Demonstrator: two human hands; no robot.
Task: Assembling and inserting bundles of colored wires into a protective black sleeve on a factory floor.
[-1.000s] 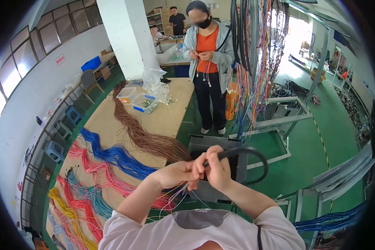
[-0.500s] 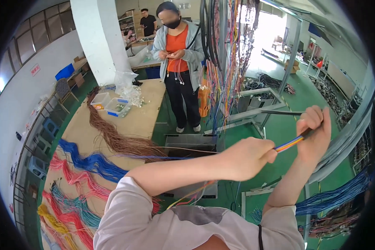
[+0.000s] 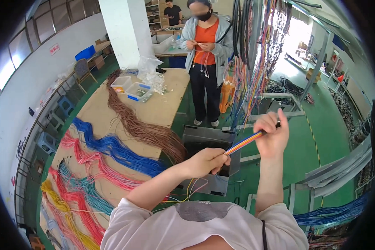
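A bundle of coloured wires (image 3: 243, 144), with orange, yellow, blue and purple strands, stretches taut between my hands in front of my chest. My left hand (image 3: 210, 161) is closed round its lower left part. My right hand (image 3: 273, 135) grips the upper right end, where a short piece of black sleeve (image 3: 263, 132) shows at the fingers; its index finger points up. Most of that black piece is hidden in the palm. Below my left hand, loose yellow and pink wires (image 3: 192, 188) hang toward my shirt.
The wooden table (image 3: 171, 89) at left bears brown wires (image 3: 131, 121), blue wires (image 3: 112, 146), red and yellow bundles, and clear boxes (image 3: 138, 92). Beyond it a masked person (image 3: 206, 46) handles wires. Many wires (image 3: 264, 54) hang from a rack; a metal frame (image 3: 281, 109) stands at right.
The view has swung, and both hands now appear further left. The long black strip that stuck out beside my right hand no longer shows. Both hands still grip the wires.
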